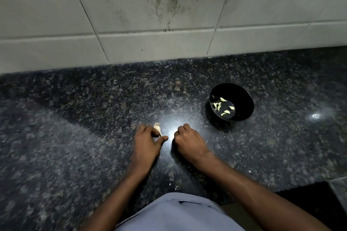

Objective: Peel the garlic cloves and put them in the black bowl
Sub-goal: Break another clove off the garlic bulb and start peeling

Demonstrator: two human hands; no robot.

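Holding a garlic piece (pixel 157 128) in the left hand (pixel 146 141), near the middle of the dark speckled surface (pixel 75 108). Pinching it with curled fingers (pixel 152 133), thumb stretched out to the right, papery tip poking out on the far side of the knuckles. Resting the right hand (pixel 188 141) just beside, knuckles down, fingers curled in; hard to say whether anything small is being kept inside it, since the palm side is hidden.

Standing at the right and a little farther, well apart from both hands: the black bowl (pixel 242 92), with several peeled cloves (pixel 223 107) already lying on its bottom.

Judging how the garlic will behave: very light, firm inside, but covered with a dry, thin, brittle skin, probably flaking and sticking to the fingers. Probably best taking hold at the pointed tip or the root end, where the skin is loosest, and pulling along the length while gripping the body with the other hand. Becoming smooth and slightly slippery once bare, so needing a gentle but closed pinch when carrying it over to the bowl. Bruising under hard squeezing, yet not breaking easily.
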